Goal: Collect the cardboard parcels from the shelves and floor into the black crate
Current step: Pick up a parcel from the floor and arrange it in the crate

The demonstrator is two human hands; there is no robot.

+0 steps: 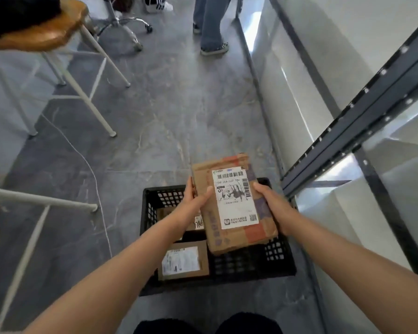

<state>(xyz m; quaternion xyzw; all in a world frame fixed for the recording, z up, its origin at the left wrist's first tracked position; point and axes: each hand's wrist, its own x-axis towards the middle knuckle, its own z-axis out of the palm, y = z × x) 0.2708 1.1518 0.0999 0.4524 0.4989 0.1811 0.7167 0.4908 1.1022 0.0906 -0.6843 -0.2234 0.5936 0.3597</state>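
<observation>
A flat cardboard parcel (234,203) with a white shipping label is held above the black crate (251,263) on the floor. My left hand (193,201) grips its left edge, thumb lying across the top face. My right hand (273,203) grips its right edge. Inside the crate lies a small labelled parcel (182,260) near the front left. Another parcel (165,213) shows further back, mostly hidden by my left arm.
A dark metal shelf frame (362,121) rises at the right beside the crate. White-legged stools (82,88) stand at the left, with a white cable (92,169) on the grey floor. A person's legs (210,25) and an office chair base (123,25) are ahead.
</observation>
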